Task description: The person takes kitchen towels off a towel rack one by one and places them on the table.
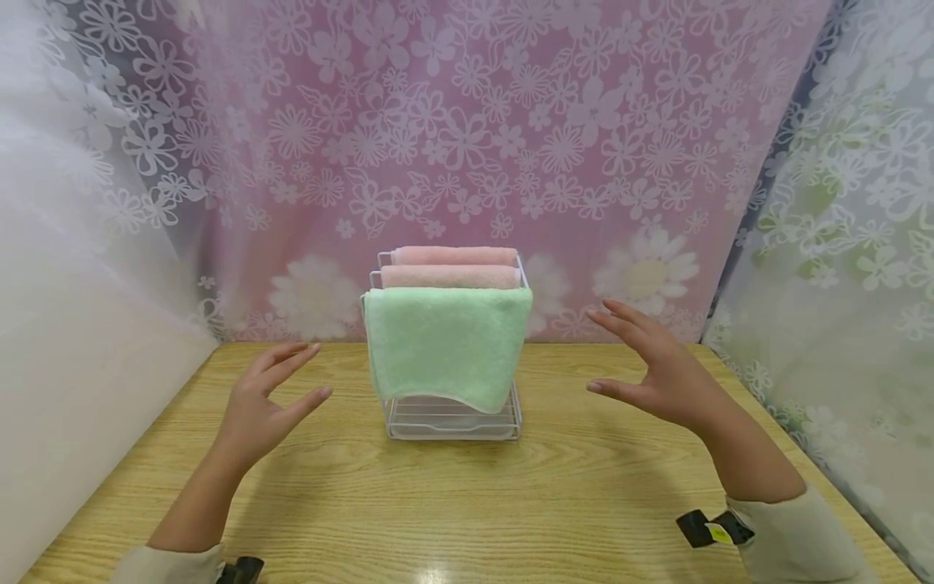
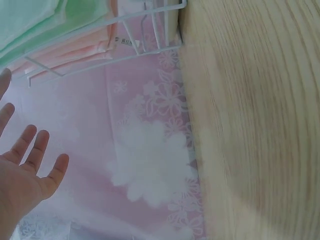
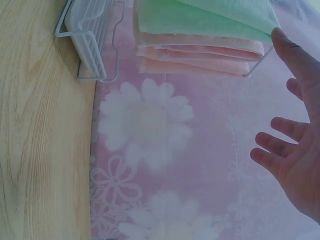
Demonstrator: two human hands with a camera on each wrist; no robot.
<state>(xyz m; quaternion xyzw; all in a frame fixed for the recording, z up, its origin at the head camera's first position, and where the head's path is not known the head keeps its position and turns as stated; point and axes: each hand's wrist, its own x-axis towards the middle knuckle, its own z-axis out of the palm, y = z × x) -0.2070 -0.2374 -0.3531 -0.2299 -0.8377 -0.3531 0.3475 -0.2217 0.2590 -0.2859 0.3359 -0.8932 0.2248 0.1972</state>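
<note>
A white wire rack [image 1: 454, 426] stands on the wooden table, with a pale tray in its base. Over its front bar hangs a green towel [image 1: 447, 345], its lower edge uneven. Behind it two pink towels [image 1: 451, 276] hang over the rear bars, one behind the other. My left hand [image 1: 263, 401] hovers to the left of the rack, fingers extended and thumb apart, touching nothing. On the other side my right hand [image 1: 660, 373] is held in the air, fingers spread toward the rack. Both wrist views show the towels' folded side edges, stacked green [image 3: 210, 20] and pink.
The wood-grain table [image 1: 438, 503] runs back to a pink floral curtain [image 1: 467, 146]. A whitish sheet [image 1: 87, 324] hangs at the left and a flowered translucent curtain [image 1: 854, 243] at the right. Black straps [image 1: 711, 529] sit at the sleeve cuffs.
</note>
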